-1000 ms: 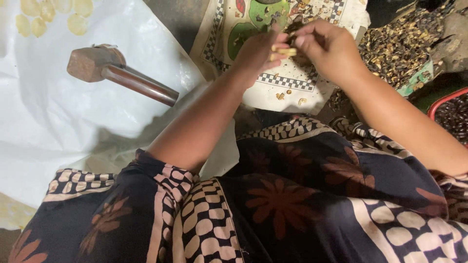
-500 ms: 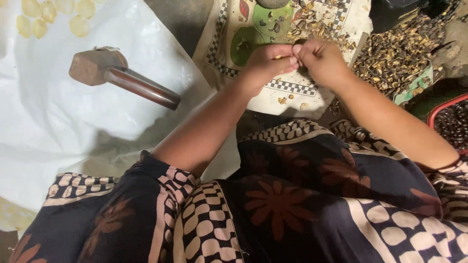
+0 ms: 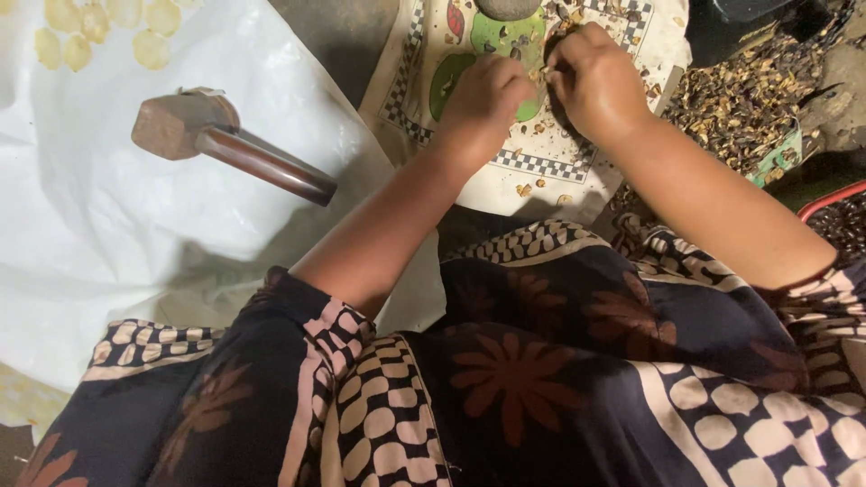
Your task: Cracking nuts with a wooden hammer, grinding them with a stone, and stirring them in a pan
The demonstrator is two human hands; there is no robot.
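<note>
The left hand [image 3: 483, 99] and the right hand [image 3: 595, 81] meet over the patterned white cloth with a checkered border [image 3: 541, 167], near its far edge. Both are curled, fingertips together around a small pale nut piece [image 3: 542, 72]; which grip truly holds it, I cannot tell. Brown shell bits lie on the cloth. A wooden mallet with a dark handle [image 3: 225, 144] rests on the white plastic sheet [image 3: 90, 252], well apart, to the left.

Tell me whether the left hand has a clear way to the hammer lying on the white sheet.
Probably yes. The hammer lies alone on the white sheet, to the left of the left hand, with nothing between them; its handle end points toward the arm.
</note>
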